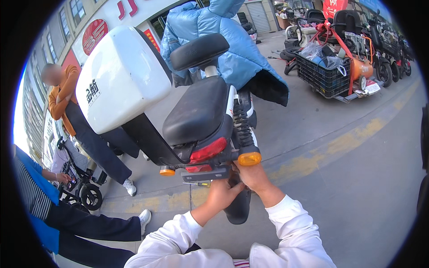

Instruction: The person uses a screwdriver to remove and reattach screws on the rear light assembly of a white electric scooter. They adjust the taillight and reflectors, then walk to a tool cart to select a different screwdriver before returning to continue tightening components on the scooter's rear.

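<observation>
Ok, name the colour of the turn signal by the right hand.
The turn signal is orange, clearest in the head view.

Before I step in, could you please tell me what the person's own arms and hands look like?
The left sleeve and right sleeve are white, loose and creased, with no clear markings; both end short of the wrist. The left hand and right hand are bare, without gloves, and no watch shows on either wrist.
</observation>
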Motion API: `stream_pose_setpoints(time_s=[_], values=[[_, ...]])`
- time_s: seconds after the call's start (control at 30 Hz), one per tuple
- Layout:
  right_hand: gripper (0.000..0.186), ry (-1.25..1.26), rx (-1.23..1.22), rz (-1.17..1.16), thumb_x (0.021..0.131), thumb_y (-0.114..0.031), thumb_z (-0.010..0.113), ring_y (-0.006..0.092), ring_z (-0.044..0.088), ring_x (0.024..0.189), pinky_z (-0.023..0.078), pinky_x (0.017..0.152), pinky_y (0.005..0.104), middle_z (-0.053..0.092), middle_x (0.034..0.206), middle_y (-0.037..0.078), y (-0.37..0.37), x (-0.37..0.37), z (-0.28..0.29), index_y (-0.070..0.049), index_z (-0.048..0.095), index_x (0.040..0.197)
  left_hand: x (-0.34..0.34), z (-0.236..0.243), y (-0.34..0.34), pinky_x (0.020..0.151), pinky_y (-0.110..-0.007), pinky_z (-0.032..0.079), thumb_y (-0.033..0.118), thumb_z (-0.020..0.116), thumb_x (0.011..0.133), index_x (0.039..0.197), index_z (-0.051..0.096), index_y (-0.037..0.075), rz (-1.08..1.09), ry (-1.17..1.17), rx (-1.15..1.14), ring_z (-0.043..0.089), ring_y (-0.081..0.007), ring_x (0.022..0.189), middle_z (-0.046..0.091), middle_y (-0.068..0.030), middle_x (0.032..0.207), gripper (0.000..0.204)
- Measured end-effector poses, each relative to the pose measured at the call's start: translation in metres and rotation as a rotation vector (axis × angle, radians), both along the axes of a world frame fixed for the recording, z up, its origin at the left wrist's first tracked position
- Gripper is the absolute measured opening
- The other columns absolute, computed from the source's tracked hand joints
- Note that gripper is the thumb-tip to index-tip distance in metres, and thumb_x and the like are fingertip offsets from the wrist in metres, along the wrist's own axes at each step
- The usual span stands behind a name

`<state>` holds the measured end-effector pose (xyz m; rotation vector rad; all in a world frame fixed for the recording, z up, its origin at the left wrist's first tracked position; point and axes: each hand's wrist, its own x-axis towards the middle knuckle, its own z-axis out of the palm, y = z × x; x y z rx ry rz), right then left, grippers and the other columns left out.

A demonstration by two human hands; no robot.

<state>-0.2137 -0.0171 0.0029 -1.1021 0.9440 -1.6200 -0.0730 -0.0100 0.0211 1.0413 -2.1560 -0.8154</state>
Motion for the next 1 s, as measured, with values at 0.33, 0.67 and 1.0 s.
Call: stream_pose_setpoints(time_s=[0.33, 0.67, 1.0], values=[[0.026, 0.348, -0.035, -0.061, 0.097, -0.025, 0.062, 0.0293, 0.063, 0.098, 0.048, 0.085, 0.0373, 0.067, 0.106, 0.014, 0.024, -0.035, 0.002, -0.004, 0.063, 0.112, -0.002, -0.019, -0.024, 0.071, -0.031, 0.052, 0.004, 0.069, 0.085, 0.098, 0.062, -0.001, -0.084, 0.254, 0.142, 0.064, -0.0146, 0.078, 0.066, -0.0060, 0.085, 0.016], [0.038, 0.460, 0.247, 0.469, 0.094, -0.020, 0.064, 0.0173, 0.068, 0.083, 0.055, 0.070, 0.0301, 0.066, 0.097, 0.010, 0.036, -0.054, -0.025, 0.000, 0.050, 0.123, -0.012, -0.003, -0.013, 0.071, -0.031, 0.053, 0.011, 0.070, 0.085, 0.103, 0.063, -0.003, -0.007, 0.206, 0.145, 0.066, -0.0141, 0.081, 0.068, -0.0083, 0.090, 0.023], [0.026, 0.370, 0.102, 0.315, 0.095, -0.016, 0.064, 0.0182, 0.067, 0.077, 0.053, 0.067, 0.0331, 0.065, 0.089, 0.009, 0.031, -0.045, -0.051, -0.002, 0.052, 0.113, -0.010, 0.003, -0.015, 0.079, -0.028, 0.052, 0.015, 0.065, 0.096, 0.122, 0.059, -0.006, -0.006, 0.214, 0.179, 0.065, -0.0134, 0.088, 0.069, -0.0096, 0.100, 0.033]])
